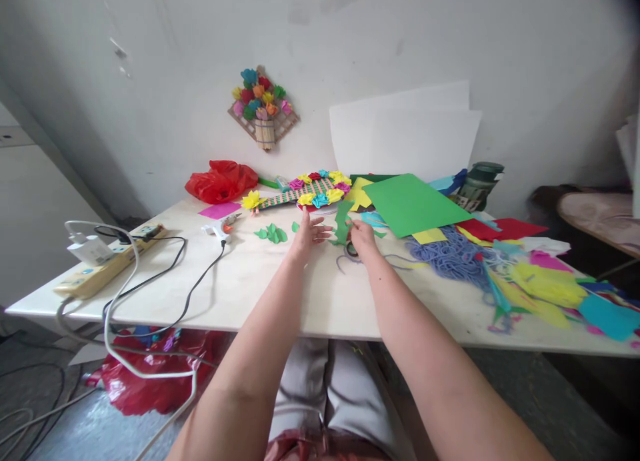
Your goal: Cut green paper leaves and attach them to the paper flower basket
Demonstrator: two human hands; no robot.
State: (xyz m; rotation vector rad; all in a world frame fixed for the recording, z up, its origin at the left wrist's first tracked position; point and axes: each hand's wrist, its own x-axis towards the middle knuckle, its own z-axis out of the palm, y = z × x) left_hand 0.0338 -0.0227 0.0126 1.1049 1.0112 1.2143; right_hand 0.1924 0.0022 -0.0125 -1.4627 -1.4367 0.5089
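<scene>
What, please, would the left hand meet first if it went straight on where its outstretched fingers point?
With its outstretched fingers pointing rightward, the left hand would probably first meet the ragged green paper strip beside the right hand, though depth here is unclear.

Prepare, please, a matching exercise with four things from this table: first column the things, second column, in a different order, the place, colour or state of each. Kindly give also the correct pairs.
Column one:
1. green strip
2. leaf-like pieces
3. glue gun
4. yarn

Column two:
a. bluish, in a tangled heap
b. white, with a black cord
c. between the left hand and the right hand
d. green, in a small cluster

Correct pairs: 1-c, 2-d, 3-b, 4-a.
</scene>
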